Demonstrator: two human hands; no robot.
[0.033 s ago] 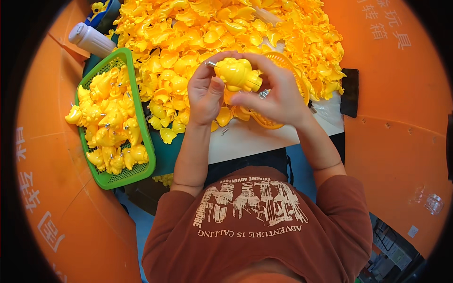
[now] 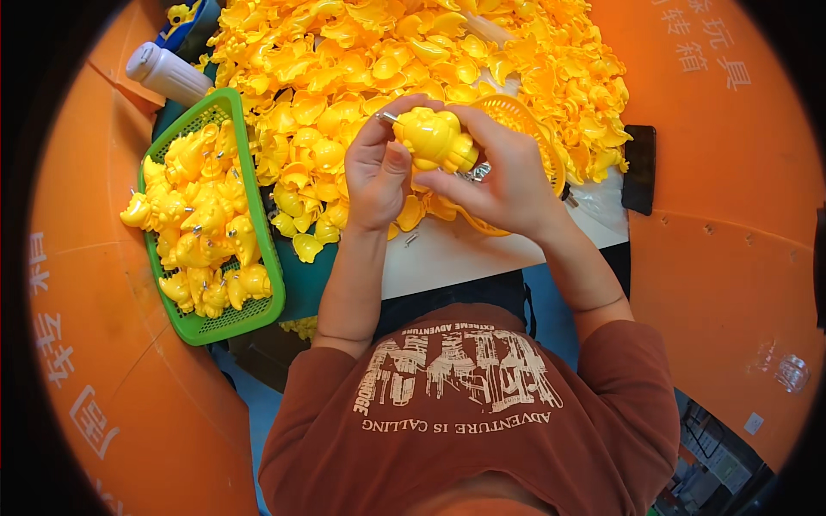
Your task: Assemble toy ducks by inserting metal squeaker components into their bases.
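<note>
A glossy yellow plastic toy figure [image 2: 433, 138] is held between my two hands above the table. A silver metal pin [image 2: 387, 117] sticks out of its left end. My left hand [image 2: 379, 172] is closed around the pin end, its thumb raised in front. My right hand [image 2: 508, 176] grips the other end from the right, with the thumb below and the fingers behind. Below and behind that hand is an orange-yellow basket [image 2: 555, 168], partly hidden, with shiny metal pieces [image 2: 477, 172] in it. Small metal pins [image 2: 411, 239] lie on the white tabletop [image 2: 465, 265].
A large heap of yellow plastic shell pieces [image 2: 344, 60] covers the far table. At left, a green basket [image 2: 275, 301] holds several similar figures with pins. Behind it leans a pale bottle [image 2: 168, 76]. A dark flat object [image 2: 638, 169] lies at right. Orange panels [image 2: 723, 224] flank both sides.
The toy figure has turned slightly in my hands, its right end tipping downward. My right hand has shifted a little to the left, its thumb nearer the figure.
</note>
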